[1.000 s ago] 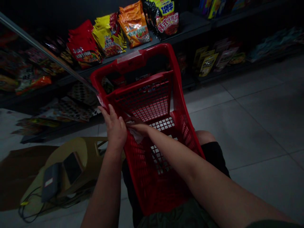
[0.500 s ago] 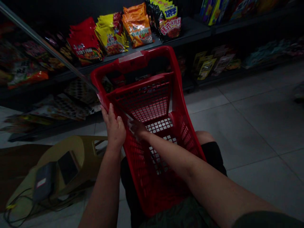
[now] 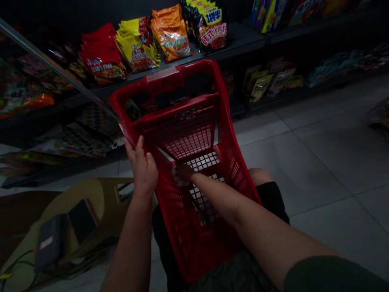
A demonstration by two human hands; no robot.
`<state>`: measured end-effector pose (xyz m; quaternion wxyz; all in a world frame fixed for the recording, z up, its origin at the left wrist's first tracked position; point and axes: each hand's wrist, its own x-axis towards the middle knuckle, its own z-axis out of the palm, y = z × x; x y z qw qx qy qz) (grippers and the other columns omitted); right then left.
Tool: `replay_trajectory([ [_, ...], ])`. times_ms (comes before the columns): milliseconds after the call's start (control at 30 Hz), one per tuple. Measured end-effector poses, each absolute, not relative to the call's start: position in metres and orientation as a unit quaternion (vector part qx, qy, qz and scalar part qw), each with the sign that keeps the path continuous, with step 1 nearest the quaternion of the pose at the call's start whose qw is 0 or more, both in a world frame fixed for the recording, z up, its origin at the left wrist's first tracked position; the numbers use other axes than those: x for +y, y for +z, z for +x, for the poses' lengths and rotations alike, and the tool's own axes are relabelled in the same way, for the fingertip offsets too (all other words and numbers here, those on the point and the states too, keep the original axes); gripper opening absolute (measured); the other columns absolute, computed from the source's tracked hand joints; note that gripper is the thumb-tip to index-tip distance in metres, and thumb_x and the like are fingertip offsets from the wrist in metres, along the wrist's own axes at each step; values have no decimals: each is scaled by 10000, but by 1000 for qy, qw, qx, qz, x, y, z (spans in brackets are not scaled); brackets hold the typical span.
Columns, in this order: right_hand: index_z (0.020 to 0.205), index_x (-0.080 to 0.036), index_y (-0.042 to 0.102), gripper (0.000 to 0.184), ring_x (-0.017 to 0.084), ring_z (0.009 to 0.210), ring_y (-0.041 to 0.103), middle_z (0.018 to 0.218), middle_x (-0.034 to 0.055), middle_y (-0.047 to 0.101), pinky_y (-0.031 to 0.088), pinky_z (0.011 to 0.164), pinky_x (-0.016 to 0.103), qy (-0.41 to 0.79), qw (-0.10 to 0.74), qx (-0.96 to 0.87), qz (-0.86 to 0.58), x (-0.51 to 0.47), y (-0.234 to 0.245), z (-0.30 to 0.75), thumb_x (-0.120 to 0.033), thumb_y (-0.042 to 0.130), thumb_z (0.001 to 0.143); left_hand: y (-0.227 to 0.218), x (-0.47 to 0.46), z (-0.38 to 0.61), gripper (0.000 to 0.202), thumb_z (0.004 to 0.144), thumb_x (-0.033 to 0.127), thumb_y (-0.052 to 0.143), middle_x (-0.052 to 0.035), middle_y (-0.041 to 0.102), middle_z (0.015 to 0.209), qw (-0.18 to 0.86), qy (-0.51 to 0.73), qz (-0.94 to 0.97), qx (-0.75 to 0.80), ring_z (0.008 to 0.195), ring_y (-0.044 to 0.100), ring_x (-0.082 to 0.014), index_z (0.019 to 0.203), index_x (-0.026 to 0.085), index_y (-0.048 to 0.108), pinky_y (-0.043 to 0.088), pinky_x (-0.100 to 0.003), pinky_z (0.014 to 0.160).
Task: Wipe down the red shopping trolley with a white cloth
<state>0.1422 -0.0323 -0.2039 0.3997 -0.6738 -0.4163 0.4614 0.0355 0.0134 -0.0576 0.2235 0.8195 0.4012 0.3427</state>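
A red plastic shopping basket [image 3: 225, 101] with lattice walls sits between my knees, tilted toward me. My left hand [image 3: 142, 169] rests against the outside of its left rim, fingers stretched out and slightly apart. Deep inside, my right hand [image 3: 187, 173] presses a crumpled whitish cloth [image 3: 178, 178] to the inner left wall, near the bottom. Its fingers are dark and partly hidden, but they look closed over the cloth. A red lattice flap [image 3: 179, 109] slants across the far part of the basket, beyond my right hand. A metal bar [image 3: 57, 67] runs up from the left rim.
Shelves ahead hold red noodle packets [image 3: 101, 56], yellow packets [image 3: 136, 46], orange packets [image 3: 170, 36] and black packets [image 3: 212, 30]. At left, a yellowish stool [image 3: 92, 190] carries a phone [image 3: 82, 221] and a dark device [image 3: 51, 239] with cables. Tiled floor [image 3: 313, 170] lies right.
My right hand has slid the cloth down the inner left wall and toward me. My left hand keeps its place on the rim. The whole view has shifted slightly.
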Motion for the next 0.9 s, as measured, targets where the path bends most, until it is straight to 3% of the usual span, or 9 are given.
replay_trajectory([
  [200,1078,-225,698,218,149,1106,632,1194,18,690,481,944,254,465,435,-394,-663,-13,-195,149,-221,578,897,-56,13,38,603,895,161,458,-71,22,1675,225,331,821,407,1539,3,-232,1492,175,375,64,-410,1261],
  [400,850,-192,726,124,145,739,664,773,-29,716,518,682,220,583,339,-460,-578,-22,-176,170,-174,747,729,-55,11,37,623,881,135,448,-61,22,1676,230,340,814,410,1539,21,-224,1497,177,367,71,-409,1262],
  [467,819,-188,718,154,140,749,647,772,-34,706,496,665,198,575,312,-490,-577,-20,-166,171,-173,779,678,-55,11,38,622,879,137,450,-56,30,1676,233,340,813,411,1539,28,-215,1495,185,373,68,-387,1263],
  [533,845,-190,708,186,130,785,637,830,-34,706,477,659,175,527,337,-475,-619,-15,-156,166,-184,782,675,-55,13,38,617,882,145,453,-48,41,1677,237,343,812,408,1539,28,-210,1492,197,377,66,-377,1263],
  [700,1000,-183,677,196,90,725,619,856,-36,695,470,650,160,515,422,-355,-656,-20,-139,148,-219,682,807,-56,13,38,613,881,155,460,-35,47,1677,241,351,812,400,1539,38,-218,1486,210,381,81,-393,1263],
  [900,756,-143,668,87,100,586,564,600,-52,601,435,584,185,597,324,-462,-570,-35,-118,156,-153,744,716,-55,8,33,642,858,104,442,-7,35,1677,244,355,806,406,1539,41,-217,1486,224,389,78,-401,1270],
])
